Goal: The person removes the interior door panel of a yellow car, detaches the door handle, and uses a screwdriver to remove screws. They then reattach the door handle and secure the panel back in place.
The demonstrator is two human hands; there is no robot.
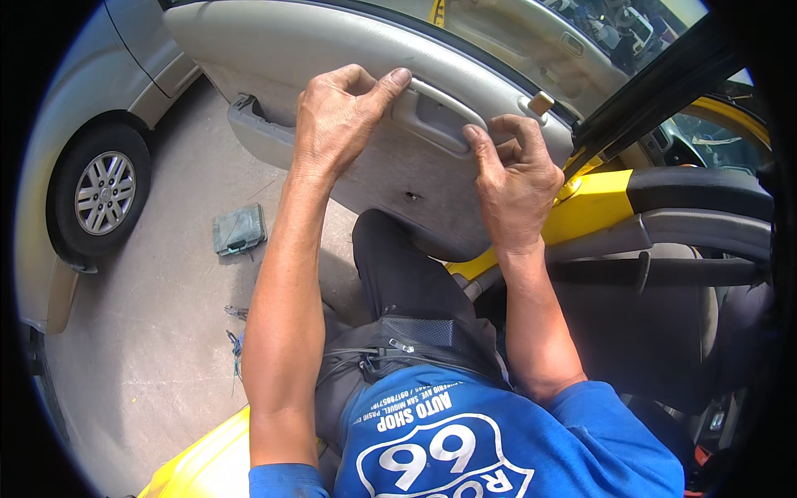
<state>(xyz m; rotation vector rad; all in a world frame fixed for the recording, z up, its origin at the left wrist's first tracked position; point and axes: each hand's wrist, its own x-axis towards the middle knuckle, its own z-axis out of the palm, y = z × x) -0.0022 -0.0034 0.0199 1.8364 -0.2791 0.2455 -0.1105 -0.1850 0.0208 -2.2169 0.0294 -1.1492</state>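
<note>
A grey car door panel (365, 178) stands open in front of me, with a pull handle trim (436, 116) framing a recess in its upper part. At the trim's upper left end is my left hand (340, 120), thumb stretched along it and fingers curled. My right hand (519, 183) is at the lower right end, its thumb tip against the trim and the other fingers bent. What the curled fingers touch is partly hidden. Lower on the panel shows a small dark hole (412, 197). A grey door pocket (261, 133) juts out at the panel's left.
A silver vehicle with a black-tyred wheel (104, 192) stands at the left. On the concrete floor lie a green-grey tool case (239, 229) and some small tools (236, 344). The yellow door frame (594, 203) and a dark seat (631, 332) are at my right.
</note>
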